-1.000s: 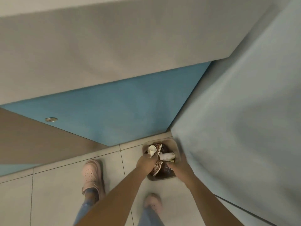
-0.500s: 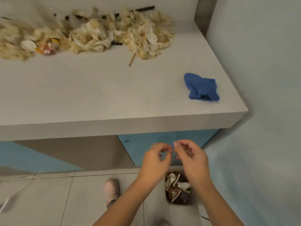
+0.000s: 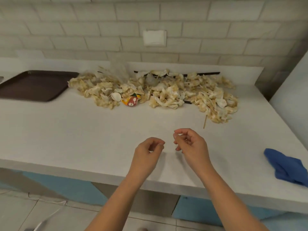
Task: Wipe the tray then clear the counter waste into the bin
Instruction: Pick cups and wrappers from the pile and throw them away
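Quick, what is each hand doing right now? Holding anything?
Left hand: open, fingers loosely curled, holding nothing.
Right hand: open, fingers loosely curled, holding nothing.

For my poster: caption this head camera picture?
Left hand and right hand, empty, above the counter; waste pile and tray behind, blue cloth right.

Ahead of the left hand point(image 3: 146, 152), waste point(image 3: 166, 95) is cream stained tan, with a red, orange and yellow wrapper point(image 3: 132, 101) marked white; far to its left, a dark brown tray point(image 3: 33, 85); right of the right hand point(image 3: 191, 145), a blue cloth point(image 3: 286, 167); beneath both, an off-white counter point(image 3: 80, 134).
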### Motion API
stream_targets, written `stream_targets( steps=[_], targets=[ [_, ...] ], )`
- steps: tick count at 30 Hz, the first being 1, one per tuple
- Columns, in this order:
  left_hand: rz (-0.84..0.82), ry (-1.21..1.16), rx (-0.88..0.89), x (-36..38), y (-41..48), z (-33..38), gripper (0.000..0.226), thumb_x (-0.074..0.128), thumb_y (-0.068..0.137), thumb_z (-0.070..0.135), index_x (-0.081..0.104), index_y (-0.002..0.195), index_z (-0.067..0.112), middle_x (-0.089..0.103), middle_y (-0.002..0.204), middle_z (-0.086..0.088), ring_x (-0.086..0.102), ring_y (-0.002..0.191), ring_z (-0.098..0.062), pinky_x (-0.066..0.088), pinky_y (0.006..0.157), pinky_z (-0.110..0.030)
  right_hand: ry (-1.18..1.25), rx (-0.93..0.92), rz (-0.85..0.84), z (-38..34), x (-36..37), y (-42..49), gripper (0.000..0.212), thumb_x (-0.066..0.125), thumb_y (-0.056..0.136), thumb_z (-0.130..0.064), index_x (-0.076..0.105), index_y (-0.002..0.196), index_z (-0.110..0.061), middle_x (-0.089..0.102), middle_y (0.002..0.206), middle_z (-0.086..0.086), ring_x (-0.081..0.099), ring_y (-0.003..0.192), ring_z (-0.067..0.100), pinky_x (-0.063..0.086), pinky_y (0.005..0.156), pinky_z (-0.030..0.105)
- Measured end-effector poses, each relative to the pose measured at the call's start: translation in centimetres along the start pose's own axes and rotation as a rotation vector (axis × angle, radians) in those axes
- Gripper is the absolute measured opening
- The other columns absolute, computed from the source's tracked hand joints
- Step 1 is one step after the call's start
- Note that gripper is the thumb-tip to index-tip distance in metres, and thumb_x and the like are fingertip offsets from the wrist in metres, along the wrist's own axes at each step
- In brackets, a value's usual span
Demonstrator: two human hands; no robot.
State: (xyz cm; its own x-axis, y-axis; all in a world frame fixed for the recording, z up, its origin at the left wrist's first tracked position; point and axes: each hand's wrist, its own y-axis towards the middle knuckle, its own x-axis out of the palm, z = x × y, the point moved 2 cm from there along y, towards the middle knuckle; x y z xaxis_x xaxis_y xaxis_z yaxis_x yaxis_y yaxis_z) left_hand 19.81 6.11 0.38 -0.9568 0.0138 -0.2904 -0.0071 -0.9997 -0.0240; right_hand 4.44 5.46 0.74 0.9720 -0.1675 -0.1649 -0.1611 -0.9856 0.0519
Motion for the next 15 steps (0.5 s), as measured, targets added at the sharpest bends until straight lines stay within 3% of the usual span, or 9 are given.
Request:
stream_targets(
  steps=[6, 9, 12, 15],
  targets=[
    [0.013, 0.073, -0.039, -8.0, 8.3, -0.9, 0.017, 0.054, 0.090, 0.013, 0.069, 0.087, 0.021, 0.070, 0.085, 0.005, 0.064, 0.078, -0.010, 0.048, 0.061, -0.018, -0.008, 0.087, 0.020, -1.2, 7.0, 6.8, 0.007, 0.067, 0.086, -0.026, 0.066, 0.093, -0.027, 0.068, 0.080, 0.002, 0.063, 0.057, 0.009, 0.045, 0.057, 0.022],
    [0.039, 0.102, -0.076, -10.5, 11.6, -1.7, 0.016, 0.054, 0.090, 0.014, 0.069, 0.088, 0.019, 0.070, 0.087, 0.000, 0.064, 0.077, -0.017, 0.048, 0.061, -0.022, -0.006, 0.143, -0.006, -1.3, 9.5, 9.6, 0.008, 0.068, 0.086, -0.027, 0.064, 0.093, -0.027, 0.068, 0.081, 0.002, 0.062, 0.055, 0.008, 0.047, 0.059, 0.026],
    [0.062, 0.188, -0.089, -12.4, 14.5, -2.5, 0.012, 0.057, 0.090, 0.018, 0.069, 0.092, 0.018, 0.069, 0.088, 0.002, 0.061, 0.074, -0.010, 0.044, 0.062, -0.017, -0.004, 0.215, -0.053, -1.4, 11.2, 12.3, 0.015, 0.068, 0.085, -0.027, 0.064, 0.099, -0.020, 0.067, 0.084, 0.004, 0.061, 0.057, 0.011, 0.050, 0.058, 0.031],
    [0.105, 0.362, -0.045, -14.0, 17.9, -3.3, 0.012, 0.062, 0.087, 0.019, 0.066, 0.098, 0.021, 0.066, 0.094, 0.002, 0.061, 0.085, -0.013, 0.041, 0.069, -0.019, 0.006, 0.307, -0.129, -1.2, 12.7, 15.2, 0.028, 0.068, 0.085, -0.029, 0.062, 0.108, -0.012, 0.066, 0.086, 0.005, 0.062, 0.059, 0.015, 0.052, 0.055, 0.029]
  ],
)
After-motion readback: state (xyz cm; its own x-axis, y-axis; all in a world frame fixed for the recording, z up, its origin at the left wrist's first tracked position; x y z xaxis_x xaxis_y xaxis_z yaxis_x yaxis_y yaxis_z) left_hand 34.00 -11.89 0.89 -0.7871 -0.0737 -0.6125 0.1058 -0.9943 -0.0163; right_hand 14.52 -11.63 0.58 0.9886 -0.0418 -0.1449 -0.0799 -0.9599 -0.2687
